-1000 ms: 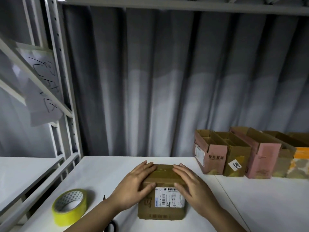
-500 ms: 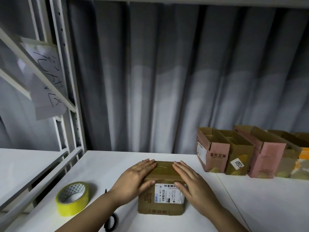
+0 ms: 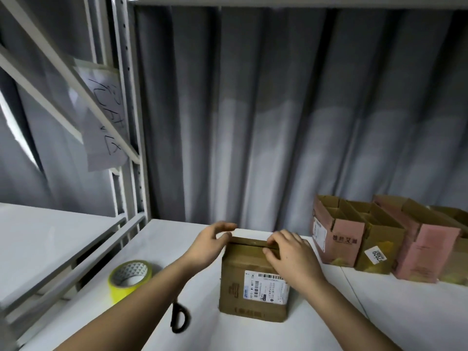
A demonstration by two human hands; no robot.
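Right now the cardboard box (image 3: 254, 277) stands upright mid-worktop (image 3: 379, 315), label toward the person. The right hand (image 3: 291, 252) curls its fingers (image 3: 272, 243) over the top flap, apparently pinching it. The left hand (image 3: 207, 245) rests a thumb on the upper left corner, fingers loose and spread. A yellow tape roll (image 3: 130, 277) and scissors (image 3: 179, 317) lie to the left, open cartons (image 3: 354, 239) to the right.
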